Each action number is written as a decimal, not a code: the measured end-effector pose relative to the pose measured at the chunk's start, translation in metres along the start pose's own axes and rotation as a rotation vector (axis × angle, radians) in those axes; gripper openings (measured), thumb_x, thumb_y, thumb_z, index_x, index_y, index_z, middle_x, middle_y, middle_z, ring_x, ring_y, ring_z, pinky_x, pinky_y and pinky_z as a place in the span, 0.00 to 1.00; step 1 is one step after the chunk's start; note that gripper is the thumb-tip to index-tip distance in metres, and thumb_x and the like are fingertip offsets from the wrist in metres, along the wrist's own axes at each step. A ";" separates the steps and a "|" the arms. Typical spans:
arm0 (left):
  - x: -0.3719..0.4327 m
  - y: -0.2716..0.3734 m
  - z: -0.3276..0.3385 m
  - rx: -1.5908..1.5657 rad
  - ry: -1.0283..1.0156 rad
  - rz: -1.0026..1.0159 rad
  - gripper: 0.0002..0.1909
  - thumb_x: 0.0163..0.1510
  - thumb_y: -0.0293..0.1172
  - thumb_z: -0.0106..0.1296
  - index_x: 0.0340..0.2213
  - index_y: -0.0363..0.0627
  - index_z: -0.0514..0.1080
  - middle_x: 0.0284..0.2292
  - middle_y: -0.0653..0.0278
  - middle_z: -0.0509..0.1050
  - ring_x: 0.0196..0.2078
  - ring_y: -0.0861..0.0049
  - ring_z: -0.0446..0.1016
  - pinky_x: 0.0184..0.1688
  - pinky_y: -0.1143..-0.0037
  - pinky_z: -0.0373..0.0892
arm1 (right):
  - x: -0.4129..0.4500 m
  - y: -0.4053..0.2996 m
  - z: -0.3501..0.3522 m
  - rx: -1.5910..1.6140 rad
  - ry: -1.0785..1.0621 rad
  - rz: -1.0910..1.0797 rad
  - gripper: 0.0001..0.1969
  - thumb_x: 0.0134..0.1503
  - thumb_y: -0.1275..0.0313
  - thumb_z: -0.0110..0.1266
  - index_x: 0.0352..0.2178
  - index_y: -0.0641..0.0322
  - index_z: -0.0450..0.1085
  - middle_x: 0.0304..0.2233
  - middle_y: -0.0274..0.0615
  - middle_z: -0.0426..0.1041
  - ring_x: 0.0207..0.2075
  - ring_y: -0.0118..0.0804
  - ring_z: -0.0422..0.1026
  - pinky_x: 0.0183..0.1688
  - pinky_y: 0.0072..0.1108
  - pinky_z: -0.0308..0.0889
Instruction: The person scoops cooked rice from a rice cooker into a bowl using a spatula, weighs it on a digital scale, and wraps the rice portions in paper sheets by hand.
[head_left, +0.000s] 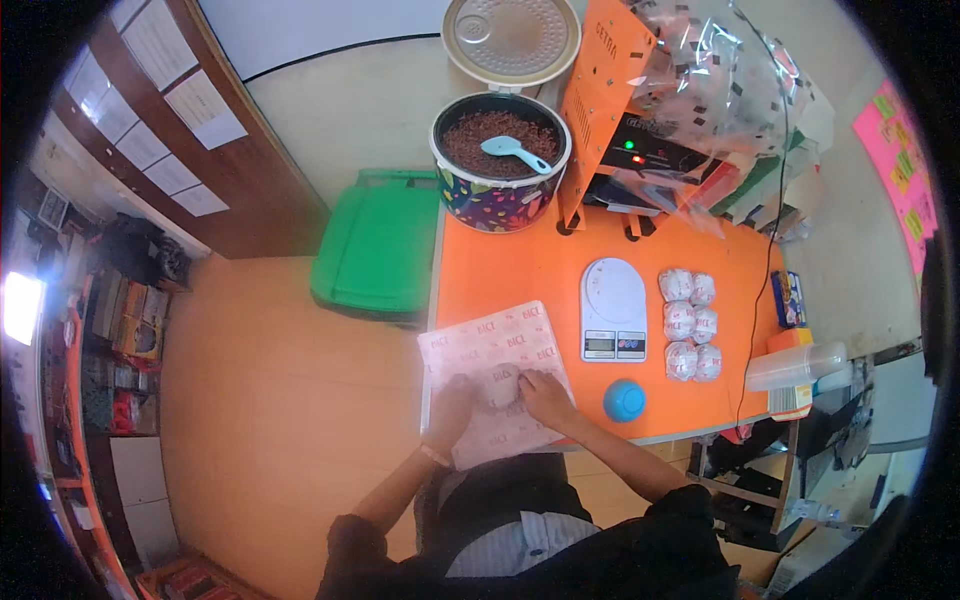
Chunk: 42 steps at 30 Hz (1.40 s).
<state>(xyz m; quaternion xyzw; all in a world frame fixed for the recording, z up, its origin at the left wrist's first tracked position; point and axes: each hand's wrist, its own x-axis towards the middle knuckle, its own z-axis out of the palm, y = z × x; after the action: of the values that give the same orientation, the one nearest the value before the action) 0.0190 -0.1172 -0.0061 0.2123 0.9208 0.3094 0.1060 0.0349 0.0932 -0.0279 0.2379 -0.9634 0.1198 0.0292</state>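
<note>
A ball-shaped bundle in printed paper (501, 384) lies on a stack of printed wrapping paper (480, 341) at the table's near edge. My left hand (453, 409) is at the bundle's left side, and my right hand (541, 397) has its fingers at the right side. Haze blurs the left fingers. To the right are an upturned light-blue bowl (624, 400) and a white digital kitchen scale (613, 311). Several paper-wrapped bundles (679, 321) stand in two columns beyond the scale. A rice cooker (501, 196) with its lid up holds dark reddish rice (480, 135) and a light-blue rice paddle (517, 152).
An orange sealing machine (600, 97) with clear plastic film (720, 82) stands at the back of the orange table (517, 259). Stacked clear plastic cups (795, 365) lie at the right edge, near a hanging black cable (765, 277). A green lidded bin (379, 244) stands left of the table.
</note>
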 end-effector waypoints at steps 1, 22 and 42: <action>0.006 0.005 -0.001 -0.085 -0.028 -0.148 0.14 0.41 0.20 0.44 0.34 0.37 0.62 0.37 0.48 0.62 0.39 0.55 0.64 0.39 0.66 0.63 | 0.006 0.002 0.000 0.112 -0.191 0.067 0.13 0.44 0.73 0.47 0.33 0.67 0.64 0.34 0.47 0.66 0.36 0.39 0.64 0.33 0.25 0.60; 0.057 0.111 0.059 -0.681 0.340 -0.152 0.10 0.48 0.29 0.46 0.32 0.37 0.63 0.30 0.60 0.66 0.34 0.78 0.63 0.37 0.77 0.61 | -0.049 0.015 -0.021 1.153 0.307 0.488 0.33 0.45 0.63 0.55 0.48 0.70 0.52 0.39 0.52 0.61 0.38 0.42 0.65 0.37 0.25 0.64; 0.104 0.311 0.143 -0.052 -0.177 0.565 0.30 0.47 0.43 0.47 0.48 0.43 0.52 0.47 0.48 0.55 0.50 0.55 0.56 0.47 0.64 0.60 | -0.239 0.131 -0.091 1.907 1.036 1.241 0.22 0.44 0.73 0.56 0.39 0.69 0.57 0.33 0.43 0.67 0.32 0.30 0.69 0.33 0.21 0.67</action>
<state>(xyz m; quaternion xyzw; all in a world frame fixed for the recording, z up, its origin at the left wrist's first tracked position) 0.0746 0.2286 0.0665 0.4836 0.8041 0.3307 0.1008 0.1850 0.3359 0.0051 -0.4049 -0.3177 0.8424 0.1594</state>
